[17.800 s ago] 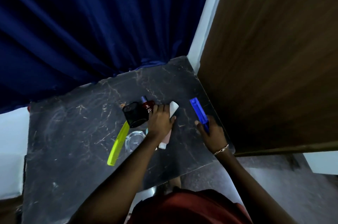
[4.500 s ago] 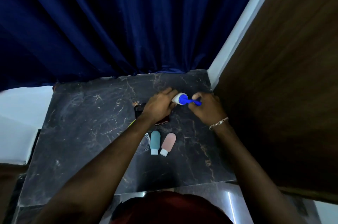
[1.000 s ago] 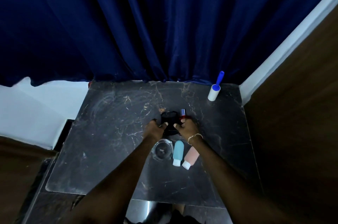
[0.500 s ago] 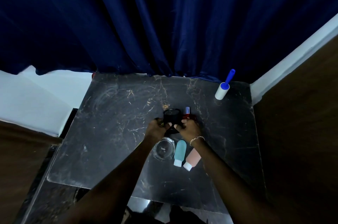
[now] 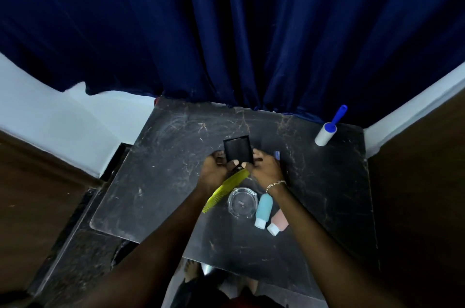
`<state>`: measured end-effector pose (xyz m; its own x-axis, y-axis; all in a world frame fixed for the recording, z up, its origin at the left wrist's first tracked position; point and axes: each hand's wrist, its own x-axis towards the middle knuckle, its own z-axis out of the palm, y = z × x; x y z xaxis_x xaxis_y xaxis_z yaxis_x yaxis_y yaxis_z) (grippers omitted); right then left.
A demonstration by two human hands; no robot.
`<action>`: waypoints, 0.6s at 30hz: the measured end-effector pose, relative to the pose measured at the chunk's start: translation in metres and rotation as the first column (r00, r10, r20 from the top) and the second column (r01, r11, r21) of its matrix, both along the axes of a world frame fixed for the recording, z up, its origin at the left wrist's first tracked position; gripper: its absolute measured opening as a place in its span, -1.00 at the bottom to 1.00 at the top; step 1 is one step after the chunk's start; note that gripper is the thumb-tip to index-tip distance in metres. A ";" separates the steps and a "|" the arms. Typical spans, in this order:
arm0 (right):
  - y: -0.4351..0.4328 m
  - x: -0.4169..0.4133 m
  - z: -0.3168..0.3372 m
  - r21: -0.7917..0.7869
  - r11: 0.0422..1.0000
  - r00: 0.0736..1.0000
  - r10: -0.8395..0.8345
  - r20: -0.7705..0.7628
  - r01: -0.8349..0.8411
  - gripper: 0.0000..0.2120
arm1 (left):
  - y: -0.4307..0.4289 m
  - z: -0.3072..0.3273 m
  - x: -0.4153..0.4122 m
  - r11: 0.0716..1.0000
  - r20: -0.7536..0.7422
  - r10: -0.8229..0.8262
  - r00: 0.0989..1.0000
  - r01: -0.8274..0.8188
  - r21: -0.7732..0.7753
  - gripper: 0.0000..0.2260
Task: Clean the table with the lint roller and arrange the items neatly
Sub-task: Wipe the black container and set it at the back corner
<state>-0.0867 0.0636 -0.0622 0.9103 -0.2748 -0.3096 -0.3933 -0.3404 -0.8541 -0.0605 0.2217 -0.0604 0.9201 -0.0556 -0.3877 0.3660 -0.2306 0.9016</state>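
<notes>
Both hands hold a flat black wallet [image 5: 237, 148] just above the middle of the black marble table [image 5: 161, 177]. My left hand [image 5: 216, 169] grips its lower left corner and my right hand [image 5: 264, 168] its lower right corner. The lint roller [image 5: 327, 131], white roll with a blue handle, stands at the table's far right corner. A yellow-green comb [image 5: 225, 190] lies slanted under my left wrist. Beside it sit a clear glass ashtray [image 5: 242, 203], a teal bottle [image 5: 263, 210] and a pink bottle [image 5: 278, 222]. A small blue-capped bottle [image 5: 277, 154] peeks out behind my right hand.
A dark blue curtain [image 5: 226, 31] hangs along the table's far edge. A brown wooden panel [image 5: 422, 182] flanks the right side, with a white wall strip [image 5: 402, 106] above it. White wall and dark floor lie to the left. My feet show below the near edge.
The black wallet has been lifted and turned flat-face up in both hands. With it raised, the comb shows under my left wrist. The roller stays at the far right corner.
</notes>
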 end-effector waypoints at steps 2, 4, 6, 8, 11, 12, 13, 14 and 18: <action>0.016 0.011 0.005 -0.009 0.998 0.998 0.061 0.019 -0.061 -0.44 | 0.018 0.005 0.007 1.000 0.022 0.025 0.999 -0.025 0.002 -0.83; 0.032 0.022 0.010 -0.022 0.995 0.994 0.101 0.033 -0.100 -0.42 | 0.035 0.008 0.017 0.999 0.047 0.032 0.998 -0.034 0.026 -0.71; 0.050 0.035 0.014 -0.019 0.992 0.991 0.126 0.048 -0.125 -0.40 | 0.056 0.008 0.028 0.998 0.063 0.034 0.997 -0.038 0.053 -0.64; 0.069 0.047 0.014 -0.018 0.988 0.986 0.154 0.059 -0.154 -0.40 | 0.077 0.008 0.035 0.992 0.076 0.014 0.997 -0.023 0.123 -0.64; 0.101 0.065 0.010 -0.002 0.985 0.984 0.175 0.035 -0.175 -0.43 | 0.108 0.004 0.051 0.984 0.096 -0.030 0.995 0.012 0.180 -0.57; 0.111 0.071 0.010 0.009 0.985 0.985 0.170 0.021 -0.170 -0.43 | 0.118 0.003 0.058 0.980 0.101 -0.035 0.994 0.014 0.197 -0.56; 0.119 0.077 0.010 0.010 0.987 0.987 0.162 0.013 -0.162 -0.43 | 0.126 0.002 0.064 0.978 0.109 -0.041 0.993 0.018 0.207 -0.55; 0.129 0.084 0.010 0.005 0.988 0.988 0.155 0.014 -0.155 -0.44 | 0.136 0.003 0.071 0.974 0.111 -0.054 0.992 0.028 0.223 -0.55; 0.167 0.116 0.010 0.010 0.988 0.988 0.155 0.003 -0.155 -0.46 | 0.175 0.000 0.103 0.962 0.135 -0.092 0.987 0.053 0.267 -0.53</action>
<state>0.0293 0.2310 -0.0524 0.9425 -0.1272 -0.3091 -0.3341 -0.3888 -0.8586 0.0424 0.3965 -0.0602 0.9646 -0.0390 -0.2608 0.2097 -0.4862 0.8483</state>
